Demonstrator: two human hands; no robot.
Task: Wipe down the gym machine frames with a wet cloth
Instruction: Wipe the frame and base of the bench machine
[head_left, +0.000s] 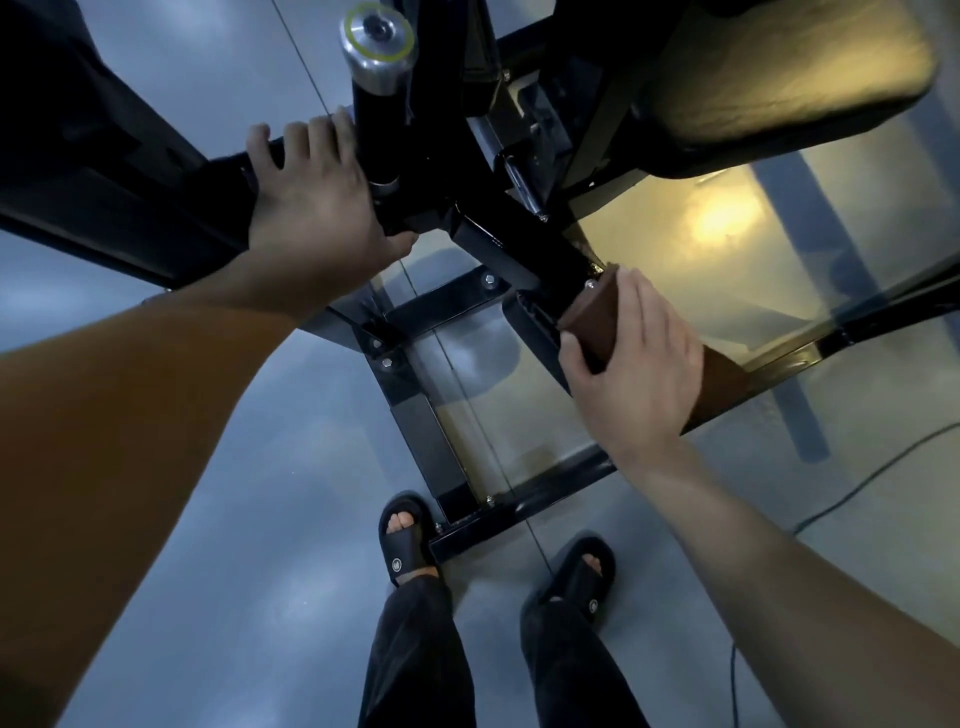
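Note:
A black steel gym machine frame (498, 249) fills the upper half of the head view. My left hand (311, 202) grips a black frame bar at the upper left, fingers curled over its top and thumb underneath. My right hand (628, 369) holds a folded brown cloth (592, 317) wrapped round a slanting black frame bar at the centre right, thumb on the near side and fingers over the far side. More of the brown cloth shows beyond my wrist at the right.
A chrome weight peg (376, 47) stands at the top. A padded seat (779, 78) overhangs the upper right. The base rails (519, 514) lie on the glossy grey floor by my sandalled feet (405, 540). A black cable (878, 473) runs along the floor at right.

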